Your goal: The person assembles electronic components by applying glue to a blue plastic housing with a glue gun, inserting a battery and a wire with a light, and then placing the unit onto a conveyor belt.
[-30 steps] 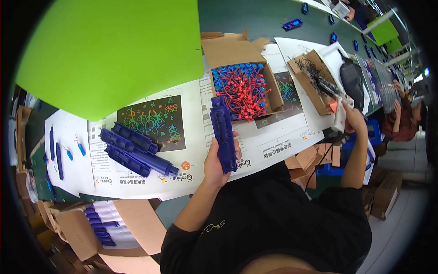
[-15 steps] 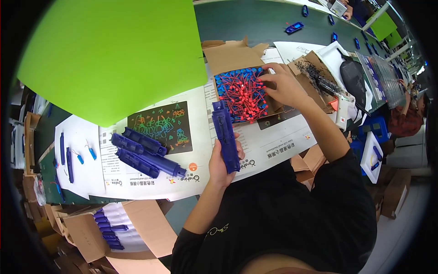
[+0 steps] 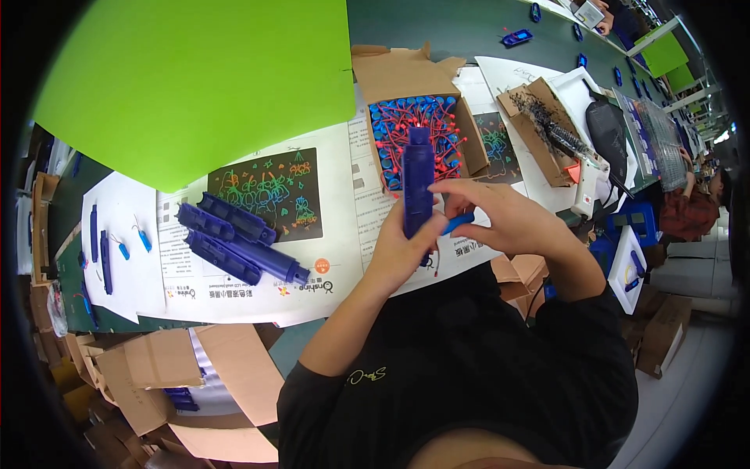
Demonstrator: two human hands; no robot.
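Blue plastic marks the long housing [image 3: 418,184] that the left hand [image 3: 400,250] grips upright by its lower half, fingers wrapped around it, over the near edge of the white printed sheet [image 3: 258,289]. Half a second ago the right hand [image 3: 500,215] was reaching far into the cardboard box [image 3: 391,74] of blue parts with red wires; now it is back beside the housing, fingers pinched on a small light-blue part [image 3: 457,223] that touches the housing's right side. The housing has tilted little since then and sits just near of the box. To the left, a stack of matching blue housings [image 3: 234,238] lies on the sheet, unmoved. Far left, a green board [image 3: 187,78] leans over the table.
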